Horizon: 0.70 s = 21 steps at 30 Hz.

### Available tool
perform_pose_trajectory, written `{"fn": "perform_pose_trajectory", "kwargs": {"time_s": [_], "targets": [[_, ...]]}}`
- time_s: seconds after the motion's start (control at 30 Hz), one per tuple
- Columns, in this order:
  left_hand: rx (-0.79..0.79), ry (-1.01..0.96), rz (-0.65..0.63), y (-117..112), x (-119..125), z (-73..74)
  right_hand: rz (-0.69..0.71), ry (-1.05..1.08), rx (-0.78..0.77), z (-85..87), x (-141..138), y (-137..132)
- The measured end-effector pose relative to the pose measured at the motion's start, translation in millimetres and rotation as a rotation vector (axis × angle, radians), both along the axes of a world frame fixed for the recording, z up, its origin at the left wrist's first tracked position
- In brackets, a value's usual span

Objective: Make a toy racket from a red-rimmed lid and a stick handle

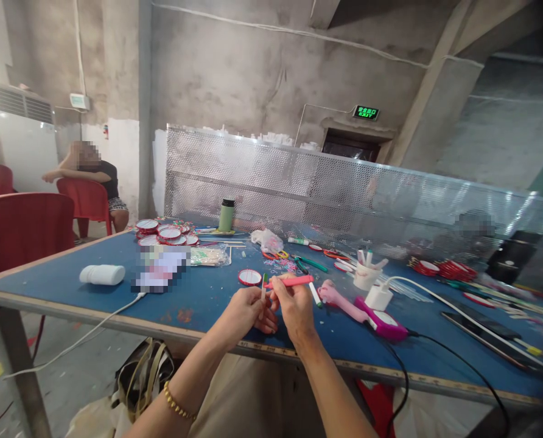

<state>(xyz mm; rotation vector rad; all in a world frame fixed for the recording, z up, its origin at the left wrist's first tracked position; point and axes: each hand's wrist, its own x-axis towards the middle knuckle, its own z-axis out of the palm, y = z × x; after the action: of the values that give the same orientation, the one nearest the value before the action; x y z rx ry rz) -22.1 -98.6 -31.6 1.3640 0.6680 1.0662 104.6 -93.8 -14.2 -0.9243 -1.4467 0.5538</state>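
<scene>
A beaded gold bracelet (176,403) is circling the person's left wrist, nearest of all. Just beyond, over the near edge of the blue worktop (217,292), the left hand (248,308) is pinching a thin green-tipped strip (264,285) upright, its fingers clamped on it. The right hand (296,306) is gripping a pink pen-shaped tool (294,281) with closed fingers, and the tool's left end is pointing at the strip; whether they are touching, I cannot tell. To the right, a green-capped white marker (316,295) is lying near that hand, and a magenta power strip (385,323) is sitting further right. A red-rimmed disc (249,277) is lying just beyond the left hand, while a white bottle (103,275) is resting on its side well to the left. Farther off, more red-rimmed discs (169,233) are lying in piles at the far left, near a standing green flask (226,216).
</scene>
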Motion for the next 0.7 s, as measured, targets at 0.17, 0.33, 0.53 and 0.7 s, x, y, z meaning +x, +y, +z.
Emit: {"fn": "perform_pose_trajectory", "kwargs": {"time_s": [0.17, 0.33, 0.53, 0.7], "targets": [[0.019, 0.007, 0.0, 1.3, 0.5, -0.6, -0.004, -0.011, -0.003, -0.3, 0.3, 0.2], [0.018, 0.0, 0.004, 2.7, 0.7, -3.4, -0.009, -0.029, -0.009, -0.9, 1.1, 1.2], [0.016, 0.001, 0.01, -0.5, 0.1, -0.7, -0.02, -0.018, 0.011, 0.1, 0.2, 0.1], [0.016, -0.001, 0.018, -2.8, 0.0, 2.7, -0.02, -0.026, 0.012, 1.7, -0.2, -0.7]]}}
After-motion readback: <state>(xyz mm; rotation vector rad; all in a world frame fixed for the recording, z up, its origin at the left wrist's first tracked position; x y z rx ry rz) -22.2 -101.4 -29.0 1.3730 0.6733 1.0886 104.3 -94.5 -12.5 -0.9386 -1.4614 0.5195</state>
